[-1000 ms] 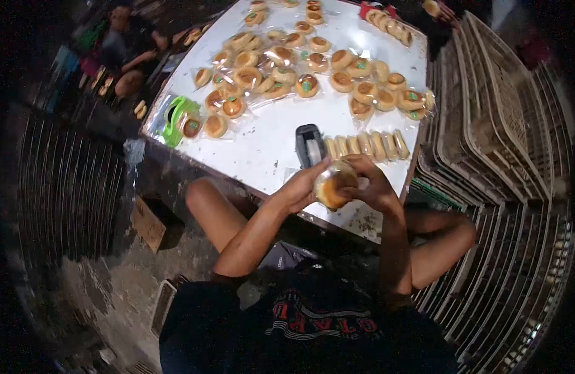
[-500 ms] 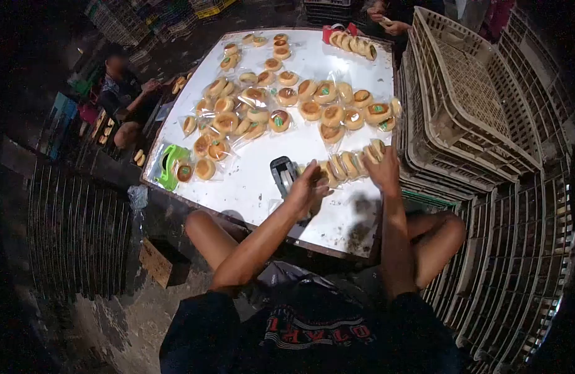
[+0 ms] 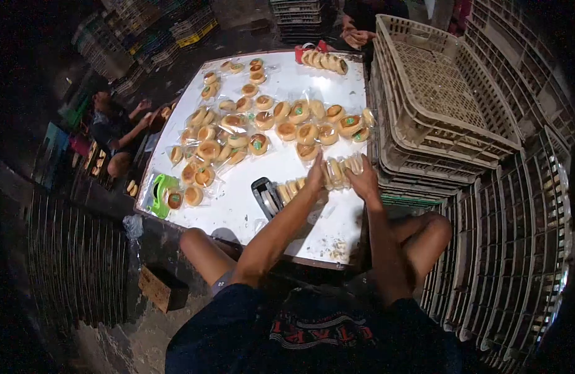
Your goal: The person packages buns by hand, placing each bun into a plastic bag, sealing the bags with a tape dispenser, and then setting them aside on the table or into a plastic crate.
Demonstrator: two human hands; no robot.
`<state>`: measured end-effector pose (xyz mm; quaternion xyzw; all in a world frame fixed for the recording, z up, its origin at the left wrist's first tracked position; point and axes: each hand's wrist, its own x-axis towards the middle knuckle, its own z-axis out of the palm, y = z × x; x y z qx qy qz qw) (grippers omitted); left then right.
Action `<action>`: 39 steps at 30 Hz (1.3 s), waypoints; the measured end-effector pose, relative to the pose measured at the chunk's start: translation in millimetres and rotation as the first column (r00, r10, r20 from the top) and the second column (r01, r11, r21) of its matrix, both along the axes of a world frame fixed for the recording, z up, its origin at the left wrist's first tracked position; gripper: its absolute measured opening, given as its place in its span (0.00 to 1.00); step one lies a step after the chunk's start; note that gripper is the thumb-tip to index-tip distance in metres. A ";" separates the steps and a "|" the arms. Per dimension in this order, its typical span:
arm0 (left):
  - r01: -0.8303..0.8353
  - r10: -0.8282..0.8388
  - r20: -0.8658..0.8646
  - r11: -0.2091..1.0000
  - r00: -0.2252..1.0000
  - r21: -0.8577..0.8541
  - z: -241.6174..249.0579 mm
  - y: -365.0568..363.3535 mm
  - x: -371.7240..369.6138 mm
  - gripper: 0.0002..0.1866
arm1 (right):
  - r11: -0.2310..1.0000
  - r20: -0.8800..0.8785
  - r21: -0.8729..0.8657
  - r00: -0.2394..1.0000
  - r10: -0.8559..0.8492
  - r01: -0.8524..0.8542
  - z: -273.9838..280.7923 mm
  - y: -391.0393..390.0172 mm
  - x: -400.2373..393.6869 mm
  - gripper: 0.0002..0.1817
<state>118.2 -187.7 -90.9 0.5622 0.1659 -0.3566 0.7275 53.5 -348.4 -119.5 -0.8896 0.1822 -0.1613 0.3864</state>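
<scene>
My left hand and my right hand grip the two ends of a row of round breads between them, near the table's front right. Just left of my left hand lie more breads in a row, beside a dark tape dispenser. Beyond my hands, many golden-brown breads in clear bags are spread over the white table. Some carry green labels.
A green dispenser stands at the table's left corner. Another bread row lies at the far edge by a red object. Stacked crates rise close on the right. One person sits at left; another person's hands show beyond.
My left hand has moved from beside the tape dispenser to the left end of a bread group. My right hand is still at the breads. The view has shifted, showing more beyond the table.
</scene>
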 end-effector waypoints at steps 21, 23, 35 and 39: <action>0.697 -0.461 0.701 0.713 0.545 -0.073 300.7 -141.6 19.4 0.33 | 0.980 -0.017 -0.199 1.000 0.021 -0.024 318.8 -253.7 -18.6 0.45; 0.635 -0.411 0.651 0.759 0.639 -0.145 297.7 -112.6 -4.9 0.37 | 0.966 -0.460 -0.214 0.887 0.032 -0.146 320.3 -243.8 -29.5 0.47; -0.075 0.002 0.478 0.988 0.879 0.134 147.5 271.1 69.8 0.19 | 0.841 -0.046 -0.499 0.962 -0.268 0.210 247.5 -314.5 -18.3 0.40; -0.389 0.195 0.550 0.884 0.812 0.260 123.8 404.4 98.9 0.21 | 0.779 -0.032 -0.621 0.991 -0.132 0.084 224.0 -373.8 -27.0 0.36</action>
